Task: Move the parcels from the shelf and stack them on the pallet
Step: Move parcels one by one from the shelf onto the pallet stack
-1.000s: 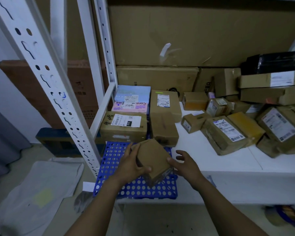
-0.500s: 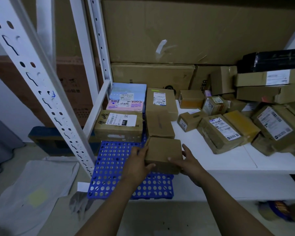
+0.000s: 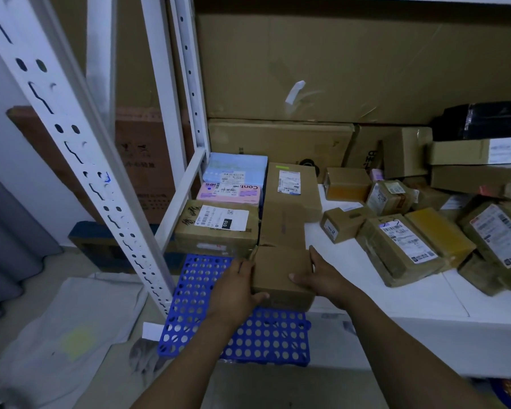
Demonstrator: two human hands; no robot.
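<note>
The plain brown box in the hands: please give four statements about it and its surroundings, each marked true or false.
1. The left hand and the right hand both hold the plain brown box by its sides. True.
2. The pallet carries no parcels. False: several lie on the blue pallet, at its far part.
3. The black-wrapped parcel tops the pile at the right. True.
4. The shelf is cleared. False: many parcels lie on the white shelf.

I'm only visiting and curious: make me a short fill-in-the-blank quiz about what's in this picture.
The left hand and right hand hold a plain brown box over the ____ pallet.
Its surface is full of round ____.
Between the light blue parcel and the labelled brown parcel lies a ____ one.
The shelf beside it is ____.
Missing words: blue, holes, pink, white.
</note>
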